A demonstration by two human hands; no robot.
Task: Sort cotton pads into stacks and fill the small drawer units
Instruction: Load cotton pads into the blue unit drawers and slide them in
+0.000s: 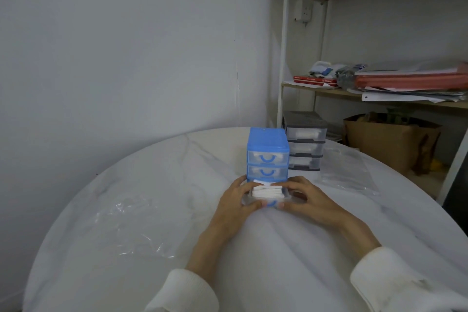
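Note:
A blue three-drawer unit (267, 144) stands near the middle of the white round table (152, 185). Its two upper drawers are closed, with white pads faintly visible inside. The clear bottom drawer (272, 202) is pulled out and holds a stack of white cotton pads (267, 192). My left hand (236, 204) grips the drawer's left side and front, thumb at the front edge. My right hand (307, 200) grips its right side, fingers curled over the rim by the pads. A grey three-drawer unit (305, 143) with pads inside stands behind and to the right.
An empty clear plastic bag (131, 225) lies on the table to the left, another clear bag (347, 172) to the right. Beyond the table is a shelf (379, 99) with papers and folders, and a brown paper bag (390, 142) on the floor. The wall is close behind.

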